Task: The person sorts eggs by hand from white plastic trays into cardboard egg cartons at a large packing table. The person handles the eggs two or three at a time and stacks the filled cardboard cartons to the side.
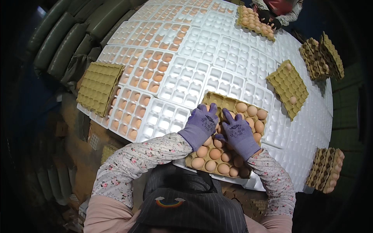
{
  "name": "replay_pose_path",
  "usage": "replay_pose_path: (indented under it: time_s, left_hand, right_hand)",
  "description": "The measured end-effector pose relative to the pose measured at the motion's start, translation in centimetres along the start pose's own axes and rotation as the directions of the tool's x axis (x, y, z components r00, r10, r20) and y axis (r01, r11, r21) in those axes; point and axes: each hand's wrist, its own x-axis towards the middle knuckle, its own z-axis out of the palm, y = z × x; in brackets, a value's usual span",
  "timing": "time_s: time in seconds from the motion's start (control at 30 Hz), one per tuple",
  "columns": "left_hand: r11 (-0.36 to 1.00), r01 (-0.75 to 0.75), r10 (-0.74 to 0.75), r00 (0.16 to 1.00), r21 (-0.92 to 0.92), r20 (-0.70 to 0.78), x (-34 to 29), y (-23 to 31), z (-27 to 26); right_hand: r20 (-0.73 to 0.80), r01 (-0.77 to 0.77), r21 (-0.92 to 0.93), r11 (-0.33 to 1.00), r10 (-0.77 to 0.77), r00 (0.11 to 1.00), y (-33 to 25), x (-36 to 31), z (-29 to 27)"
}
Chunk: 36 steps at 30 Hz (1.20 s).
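In front of me a brown pulp egg tray lies tilted across white moulded trays, with many brown eggs in its cups. Its far left cups hold no eggs. My left hand, in a purple glove, is over the tray's left side. Its fingers curl around an egg that shows between them. My right hand, gloved alike, reaches into the tray's middle. Its fingers are bent down around an egg, and its thumb points left. Both palms hide what lies beneath.
White moulded trays cover the table; those at left hold eggs. Stacked pulp trays stand at left, more at right. A tray carries two eggs; another egg stack stands right. Across the table, a person's dark-gloved hands touch an egg tray.
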Motion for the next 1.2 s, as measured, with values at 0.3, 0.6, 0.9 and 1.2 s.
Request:
replay_pose_path:
  time_s: [0.3,0.6,0.9,1.2]
  left_hand:
    - [0.597,0.257,-0.551,0.820,-0.760,-0.155,6.2,-22.4,-0.4]
    - [0.894,0.446,-0.448,0.890,-0.047,-0.083,24.0,-35.8,3.1]
    - [0.935,-0.038,-0.008,0.992,-0.354,-0.127,26.2,-27.8,4.5]
    - [0.751,-0.041,-0.204,0.935,-0.659,-0.290,24.8,-27.4,6.6]
  right_hand:
    - [0.008,-0.055,-0.002,0.998,0.055,0.998,-0.9,0.7,-0.4]
    - [0.123,-0.210,-0.022,0.977,0.211,0.970,-1.7,0.9,-1.4]
    - [0.132,-0.377,0.390,0.840,0.354,0.926,-0.8,5.8,-6.5]
    - [-0.285,-0.442,0.258,0.859,0.505,0.815,8.3,33.4,1.3]
